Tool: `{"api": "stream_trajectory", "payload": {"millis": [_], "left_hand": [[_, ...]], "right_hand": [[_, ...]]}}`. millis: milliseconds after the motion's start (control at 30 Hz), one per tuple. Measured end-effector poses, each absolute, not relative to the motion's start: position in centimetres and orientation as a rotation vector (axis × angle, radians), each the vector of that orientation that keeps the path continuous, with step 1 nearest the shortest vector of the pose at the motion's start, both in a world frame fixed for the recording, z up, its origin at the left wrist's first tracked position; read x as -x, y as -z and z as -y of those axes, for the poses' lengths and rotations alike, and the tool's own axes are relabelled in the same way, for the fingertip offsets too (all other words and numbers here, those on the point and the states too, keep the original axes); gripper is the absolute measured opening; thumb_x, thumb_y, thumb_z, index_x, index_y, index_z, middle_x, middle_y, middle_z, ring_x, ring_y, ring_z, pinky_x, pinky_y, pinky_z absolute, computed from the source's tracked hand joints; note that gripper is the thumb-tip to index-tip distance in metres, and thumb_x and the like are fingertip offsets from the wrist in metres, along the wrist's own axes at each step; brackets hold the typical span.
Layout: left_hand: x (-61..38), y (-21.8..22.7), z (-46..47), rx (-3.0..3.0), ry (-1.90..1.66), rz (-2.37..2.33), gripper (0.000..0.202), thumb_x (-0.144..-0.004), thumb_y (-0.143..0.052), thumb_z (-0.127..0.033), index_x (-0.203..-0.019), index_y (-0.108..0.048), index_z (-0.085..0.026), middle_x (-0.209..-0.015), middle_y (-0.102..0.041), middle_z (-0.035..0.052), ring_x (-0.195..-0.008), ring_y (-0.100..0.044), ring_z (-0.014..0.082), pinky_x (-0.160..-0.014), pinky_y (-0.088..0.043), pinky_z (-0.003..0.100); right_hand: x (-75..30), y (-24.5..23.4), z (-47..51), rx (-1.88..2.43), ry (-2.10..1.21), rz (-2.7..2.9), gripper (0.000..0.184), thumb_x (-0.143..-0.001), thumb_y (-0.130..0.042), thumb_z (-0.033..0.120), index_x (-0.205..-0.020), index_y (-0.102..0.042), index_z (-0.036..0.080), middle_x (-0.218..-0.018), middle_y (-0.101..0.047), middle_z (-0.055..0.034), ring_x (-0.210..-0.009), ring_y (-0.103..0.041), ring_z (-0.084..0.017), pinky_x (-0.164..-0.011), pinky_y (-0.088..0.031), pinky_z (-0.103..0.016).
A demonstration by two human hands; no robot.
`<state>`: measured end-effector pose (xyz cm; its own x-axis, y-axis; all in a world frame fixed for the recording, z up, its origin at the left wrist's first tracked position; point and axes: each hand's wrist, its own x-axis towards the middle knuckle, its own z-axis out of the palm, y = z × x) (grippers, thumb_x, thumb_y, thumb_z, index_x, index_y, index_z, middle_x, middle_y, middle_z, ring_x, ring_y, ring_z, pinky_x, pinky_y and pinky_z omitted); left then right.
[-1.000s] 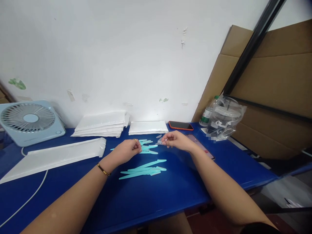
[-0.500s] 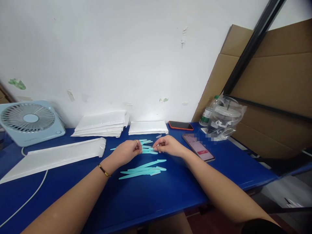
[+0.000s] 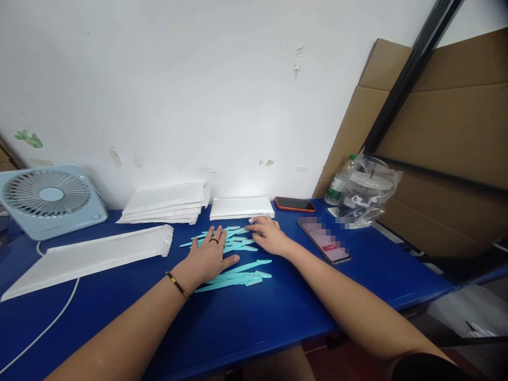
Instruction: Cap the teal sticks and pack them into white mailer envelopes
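Note:
Several turquoise eyebrow razors [image 3: 241,246] lie in a loose pile at the middle of the blue table. Nearer to me, a second group of turquoise razors [image 3: 246,277] lies side by side, partly covered by my left hand. My left hand [image 3: 210,255] is open, fingers spread flat over the left part of the pile, thumb pointing right. At the pile's right end, my right hand [image 3: 269,234] is open with its fingers apart, the fingertips at the razor heads. A small pale piece shows by its index fingertip; I cannot tell what it is.
White padded envelopes [image 3: 164,202] are stacked at the back, with a smaller stack [image 3: 242,207] beside them. One long white envelope [image 3: 95,259] lies left, near a blue fan [image 3: 51,198]. Two phones [image 3: 294,204], a bottle [image 3: 336,188] and a bagged cup [image 3: 369,193] stand or lie right.
My left hand has opened from a pinch and spread over the razors. My right hand has loosened its pinch and shifted slightly forward, toward the small pale piece.

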<state>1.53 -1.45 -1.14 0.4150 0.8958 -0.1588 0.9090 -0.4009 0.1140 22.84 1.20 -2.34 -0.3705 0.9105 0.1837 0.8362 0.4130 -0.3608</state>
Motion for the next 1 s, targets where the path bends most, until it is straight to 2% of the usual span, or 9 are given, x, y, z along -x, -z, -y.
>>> {"api": "stream_trajectory", "payload": {"millis": [100,300,500,633,700,733,833,900,1000], "left_hand": [[-1.8,1.3,1.6,-2.438,0.161,-1.59,0.092,-0.079,-0.022,-0.072,-0.145,-0.006,-0.011,-0.151,0.003,0.0121,-0.138,0.005,0.0333,-0.104,-0.012,0.063],[-1.5,1.0,1.5,-2.406,0.173,-1.512,0.094,-0.077,-0.022,-0.074,-0.145,-0.004,-0.011,-0.149,0.008,0.0126,-0.138,0.006,0.0337,-0.105,-0.009,0.064],[-1.3,1.0,1.5,-2.421,0.197,-1.495,0.095,-0.076,-0.022,-0.075,-0.145,-0.006,-0.012,-0.15,0.006,0.013,-0.138,0.004,0.035,-0.104,-0.01,0.064],[-1.1,0.7,1.3,-2.464,0.092,-1.51,0.095,-0.076,-0.024,-0.076,-0.145,-0.005,-0.014,-0.151,0.002,0.0119,-0.138,0.005,0.0346,-0.106,-0.008,0.061],[-1.0,0.0,1.4,-2.502,-0.028,-1.503,0.088,-0.078,-0.029,-0.072,-0.145,-0.012,-0.017,-0.152,-0.007,0.0117,-0.139,-0.001,0.0341,-0.106,-0.011,0.058],[-1.1,-0.5,1.5,-2.521,-0.091,-1.487,0.081,-0.079,-0.032,-0.068,-0.143,-0.022,-0.019,-0.151,-0.017,0.0118,-0.138,-0.009,0.0338,-0.105,-0.016,0.055],[-1.3,-1.7,2.0,-2.54,-0.185,-1.346,0.046,-0.079,-0.046,-0.052,-0.114,-0.058,-0.024,-0.124,-0.054,0.0093,-0.115,-0.047,0.0287,-0.091,-0.037,0.039],[-1.6,-1.8,2.3,-2.511,-0.199,-1.243,0.029,-0.076,-0.053,-0.045,-0.094,-0.065,-0.025,-0.101,-0.062,0.0053,-0.092,-0.057,0.0231,-0.076,-0.042,0.031],[-2.0,-1.2,2.5,-2.446,-0.171,-1.199,0.019,-0.071,-0.058,-0.039,-0.08,-0.065,-0.024,-0.086,-0.064,0.0029,-0.077,-0.057,0.0197,-0.061,-0.04,0.027]], "right_hand": [[-22.6,2.0,-1.0,1.534,-0.355,2.306,0.04,-0.082,-0.045,0.021,-0.119,-0.059,0.028,-0.133,-0.046,-0.0067,-0.125,-0.034,-0.025,-0.098,-0.025,-0.048],[-22.5,1.8,-0.9,1.572,-0.469,2.278,0.041,-0.081,-0.044,0.021,-0.118,-0.06,0.03,-0.136,-0.043,-0.0045,-0.127,-0.033,-0.026,-0.1,-0.025,-0.049],[-22.8,2.0,-1.2,1.557,-0.454,2.284,0.039,-0.082,-0.046,0.022,-0.117,-0.06,0.033,-0.135,-0.044,-0.004,-0.125,-0.035,-0.027,-0.099,-0.025,-0.048],[-24.8,1.2,-1.5,1.565,-0.261,2.16,0.028,-0.081,-0.05,0.023,-0.103,-0.067,0.03,-0.12,-0.053,-0.006,-0.115,-0.043,-0.026,-0.093,-0.027,-0.046],[-26.1,0.7,-1.7,1.592,-0.221,2.14,0.02,-0.08,-0.054,0.024,-0.092,-0.07,0.027,-0.107,-0.057,-0.0061,-0.105,-0.048,-0.025,-0.089,-0.029,-0.044],[-26.6,0.6,-1.7,1.598,-0.223,2.152,0.016,-0.079,-0.056,0.025,-0.088,-0.07,0.026,-0.102,-0.058,-0.0058,-0.101,-0.049,-0.024,-0.088,-0.03,-0.043],[-27.2,0.7,-1.9,1.523,-0.227,2.252,0.013,-0.077,-0.061,0.027,-0.087,-0.069,0.025,-0.097,-0.059,-0.0049,-0.097,-0.051,-0.022,-0.086,-0.031,-0.039],[-26.8,1.1,-2.0,1.415,-0.208,2.359,0.013,-0.077,-0.061,0.027,-0.088,-0.068,0.024,-0.095,-0.06,-0.0046,-0.094,-0.053,-0.02,-0.082,-0.033,-0.034],[-25.7,1.6,-2.0,1.381,-0.162,2.443,0.011,-0.075,-0.059,0.021,-0.082,-0.067,0.02,-0.087,-0.063,-0.0046,-0.081,-0.056,-0.017,-0.07,-0.037,-0.027]]}}
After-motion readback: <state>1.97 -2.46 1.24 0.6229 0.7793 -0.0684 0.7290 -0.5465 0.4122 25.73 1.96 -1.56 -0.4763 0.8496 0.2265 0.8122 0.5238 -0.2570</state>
